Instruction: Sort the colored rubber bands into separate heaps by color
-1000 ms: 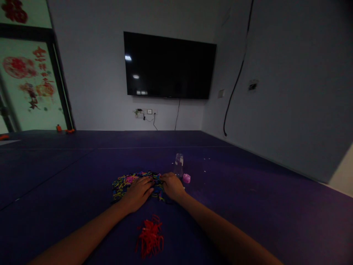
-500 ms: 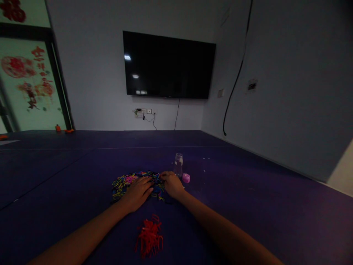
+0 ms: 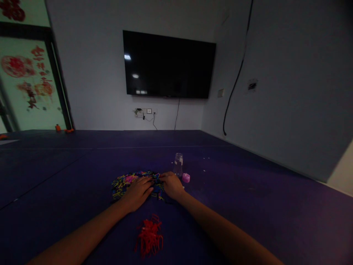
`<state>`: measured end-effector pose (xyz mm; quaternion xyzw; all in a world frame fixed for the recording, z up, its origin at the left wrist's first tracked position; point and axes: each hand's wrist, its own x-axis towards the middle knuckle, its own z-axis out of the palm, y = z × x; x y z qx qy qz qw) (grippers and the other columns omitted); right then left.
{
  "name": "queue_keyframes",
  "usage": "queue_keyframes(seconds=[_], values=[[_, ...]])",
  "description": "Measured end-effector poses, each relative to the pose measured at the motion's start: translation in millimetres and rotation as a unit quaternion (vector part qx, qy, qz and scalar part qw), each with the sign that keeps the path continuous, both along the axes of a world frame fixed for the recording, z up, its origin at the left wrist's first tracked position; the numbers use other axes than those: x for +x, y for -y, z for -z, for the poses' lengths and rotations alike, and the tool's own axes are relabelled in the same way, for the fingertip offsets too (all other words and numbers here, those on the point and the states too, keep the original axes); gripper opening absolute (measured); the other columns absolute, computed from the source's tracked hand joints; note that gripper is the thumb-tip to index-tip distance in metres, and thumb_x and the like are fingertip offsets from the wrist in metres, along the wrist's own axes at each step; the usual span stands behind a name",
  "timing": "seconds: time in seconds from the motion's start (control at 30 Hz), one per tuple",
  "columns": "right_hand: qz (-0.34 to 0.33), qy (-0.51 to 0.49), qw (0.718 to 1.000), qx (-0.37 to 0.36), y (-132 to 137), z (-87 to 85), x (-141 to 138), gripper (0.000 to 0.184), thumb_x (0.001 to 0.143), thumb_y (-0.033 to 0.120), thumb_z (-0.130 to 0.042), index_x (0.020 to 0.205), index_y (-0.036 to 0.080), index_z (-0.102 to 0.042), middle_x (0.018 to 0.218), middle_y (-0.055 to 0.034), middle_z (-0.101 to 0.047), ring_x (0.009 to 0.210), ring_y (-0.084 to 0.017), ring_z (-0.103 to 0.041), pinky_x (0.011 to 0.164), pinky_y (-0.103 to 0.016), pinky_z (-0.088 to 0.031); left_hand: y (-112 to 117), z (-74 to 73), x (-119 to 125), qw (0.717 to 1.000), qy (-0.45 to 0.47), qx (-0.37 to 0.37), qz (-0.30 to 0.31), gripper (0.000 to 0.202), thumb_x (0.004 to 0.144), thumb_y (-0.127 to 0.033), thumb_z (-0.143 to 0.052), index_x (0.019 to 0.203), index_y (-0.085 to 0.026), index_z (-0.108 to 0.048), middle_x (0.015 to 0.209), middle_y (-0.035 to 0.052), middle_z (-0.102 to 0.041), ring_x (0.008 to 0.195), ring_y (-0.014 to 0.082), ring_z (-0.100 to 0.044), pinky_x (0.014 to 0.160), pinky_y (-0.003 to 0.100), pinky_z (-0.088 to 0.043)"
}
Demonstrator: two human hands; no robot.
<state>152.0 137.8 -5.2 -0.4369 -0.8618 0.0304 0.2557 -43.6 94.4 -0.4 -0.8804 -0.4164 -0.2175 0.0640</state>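
A heap of mixed-colour loops, like rubber bands (image 3: 124, 183), lies on the dark purple surface (image 3: 248, 206). My left hand (image 3: 138, 192) rests on the heap's right part, fingers bent down into it. My right hand (image 3: 171, 185) sits at the heap's right edge, fingers curled into the bands. What either hand grips is hidden in the dim light. A separate pile of red bands (image 3: 149, 235) lies nearer me, between my forearms.
A clear plastic bottle (image 3: 178, 165) stands just beyond my right hand, with a pink cap (image 3: 186, 177) beside it. A black TV (image 3: 168, 65) hangs on the far wall above a socket (image 3: 146, 111). A wall runs along the right.
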Motion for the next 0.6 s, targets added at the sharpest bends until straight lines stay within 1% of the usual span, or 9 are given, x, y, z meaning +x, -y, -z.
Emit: queue_keyframes(seconds=[0.17,0.33,0.43,0.53,0.6], values=[[0.014,0.003,1.0,-0.011,-3.0,1.6,-0.2,0.039,0.073,0.001,-0.045,0.096,0.017,-0.072,0.11,-0.0078,-0.067,0.108,-0.02,-0.056,0.094,-0.027,-0.039,0.4,-0.4,0.1,1.0,0.0,-0.003,-0.004,0.035,0.096,-0.032,-0.036,0.119,-0.019,-0.059,0.127,0.0093,-0.058,0.119,0.024,-0.051,0.1,0.044,-0.039],[0.022,-0.003,1.0,-0.013,-5.4,2.5,-0.6,0.037,0.073,0.001,-0.044,0.092,0.017,-0.072,0.109,-0.0087,-0.067,0.106,-0.02,-0.056,0.092,-0.028,-0.039,0.0,1.3,-0.9,1.0,0.008,0.009,0.0,0.035,0.096,-0.034,-0.036,0.119,-0.021,-0.059,0.125,0.0077,-0.06,0.118,0.0227,-0.051,0.101,0.043,-0.039],[0.024,-0.01,1.0,-0.012,-5.3,2.2,-1.1,0.037,0.074,0.001,-0.044,0.092,0.017,-0.072,0.108,-0.0086,-0.066,0.104,-0.02,-0.057,0.091,-0.027,-0.04,-0.6,1.8,-1.1,1.0,0.005,0.0,-0.007,0.035,0.096,-0.034,-0.036,0.119,-0.022,-0.059,0.127,0.0077,-0.059,0.119,0.0232,-0.051,0.101,0.043,-0.039],[0.029,-0.019,0.999,-0.009,-4.7,0.8,-1.3,0.039,0.074,0.0,-0.043,0.094,0.016,-0.072,0.106,-0.0091,-0.066,0.102,-0.019,-0.058,0.09,-0.027,-0.041,0.0,0.2,-0.8,1.0,0.004,-0.005,-0.011,0.035,0.095,-0.032,-0.037,0.118,-0.02,-0.06,0.126,0.0087,-0.059,0.119,0.0239,-0.051,0.1,0.044,-0.039],[0.02,-0.043,0.999,-0.002,-4.3,-0.6,-1.0,0.042,0.073,-0.002,-0.042,0.096,0.016,-0.071,0.106,-0.0089,-0.065,0.102,-0.018,-0.058,0.091,-0.027,-0.041,1.2,-1.8,-0.5,1.0,0.01,0.004,-0.007,0.034,0.095,-0.032,-0.038,0.116,-0.02,-0.061,0.124,0.0086,-0.061,0.117,0.0237,-0.052,0.1,0.043,-0.04]])
